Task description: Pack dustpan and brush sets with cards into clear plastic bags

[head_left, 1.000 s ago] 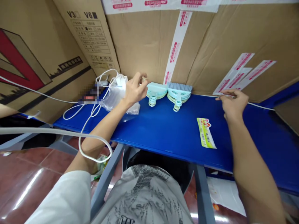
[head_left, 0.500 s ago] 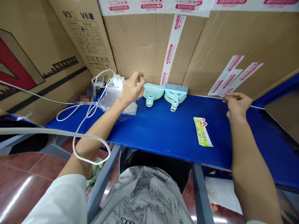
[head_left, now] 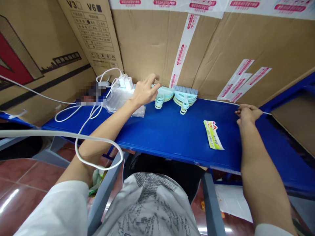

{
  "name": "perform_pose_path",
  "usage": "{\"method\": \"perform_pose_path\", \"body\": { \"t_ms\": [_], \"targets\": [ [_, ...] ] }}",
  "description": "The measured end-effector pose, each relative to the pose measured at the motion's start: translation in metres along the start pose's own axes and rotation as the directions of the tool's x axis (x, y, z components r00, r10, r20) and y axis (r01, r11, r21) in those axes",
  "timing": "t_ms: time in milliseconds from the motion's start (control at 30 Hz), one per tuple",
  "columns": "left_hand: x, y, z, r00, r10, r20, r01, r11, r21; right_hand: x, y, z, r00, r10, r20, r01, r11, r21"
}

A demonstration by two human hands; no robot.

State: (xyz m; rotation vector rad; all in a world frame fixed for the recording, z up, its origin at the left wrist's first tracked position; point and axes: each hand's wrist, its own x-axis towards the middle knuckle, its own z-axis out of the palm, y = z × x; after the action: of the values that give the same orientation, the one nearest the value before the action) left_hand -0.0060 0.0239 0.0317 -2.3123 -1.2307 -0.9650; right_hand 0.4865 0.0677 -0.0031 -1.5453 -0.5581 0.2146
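Your left hand (head_left: 145, 92) is poised beside the stacked dustpans (head_left: 166, 92), thumb and index finger apart; nested brushes (head_left: 185, 95) lie just beyond on the counter (head_left: 169, 131). Reaching a handle would call for lowering those fingers clear of the plastic bags (head_left: 118, 100). Your right hand (head_left: 249, 114) is bunched at the back edge by a white cord (head_left: 267, 113); its own fingers hide whether they pinch anything, so you cannot tell.

Two bare arms were reaching forward over the blue table (head_left: 172, 131).
The left hand (head_left: 146, 91) bent its fingers above it; the right hand (head_left: 248, 114) curled near its back edge.
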Motion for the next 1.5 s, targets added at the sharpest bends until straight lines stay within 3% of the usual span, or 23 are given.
{"method": "perform_pose_path", "body": {
  "t_ms": [267,533,733,933,1067,1167,1333,1500],
  "targets": [
    [-0.001,0.014,0.001,0.998,0.028,0.061,-0.027,1.000,-0.011,-0.008,-0.003,0.006,0.993,-0.096,0.074,0.099,0.995,-0.029],
    [-0.001,0.018,-0.001,0.998,0.064,-0.018,-0.064,0.998,0.014,-0.021,0.001,0.005,0.973,-0.101,0.205,0.111,0.993,-0.037],
    [0.000,0.017,0.001,0.990,0.142,-0.019,-0.140,0.988,0.070,-0.021,0.006,0.006,0.944,-0.147,0.294,0.171,0.984,-0.057],
    [0.004,0.009,0.005,0.966,0.187,0.177,-0.194,0.981,0.024,-0.032,-0.001,0.011,0.855,-0.287,0.432,0.362,0.927,-0.100],
    [0.008,0.000,0.003,0.939,0.227,0.258,-0.205,0.972,-0.111,-0.042,-0.009,0.012,0.807,-0.372,0.459,0.463,0.881,-0.100],
    [0.011,-0.008,0.002,0.922,0.251,0.295,-0.184,0.954,-0.236,-0.051,-0.014,0.011,0.770,-0.421,0.480,0.522,0.848,-0.093],
    [0.007,-0.017,0.004,0.913,0.250,0.322,-0.156,0.944,-0.292,-0.071,-0.032,0.011,0.709,-0.479,0.518,0.580,0.813,-0.042],
    [0.000,-0.018,0.010,0.918,0.222,0.327,-0.139,0.956,-0.259,-0.083,-0.057,0.021,0.593,-0.567,0.571,0.665,0.745,0.048]
  ]
}}
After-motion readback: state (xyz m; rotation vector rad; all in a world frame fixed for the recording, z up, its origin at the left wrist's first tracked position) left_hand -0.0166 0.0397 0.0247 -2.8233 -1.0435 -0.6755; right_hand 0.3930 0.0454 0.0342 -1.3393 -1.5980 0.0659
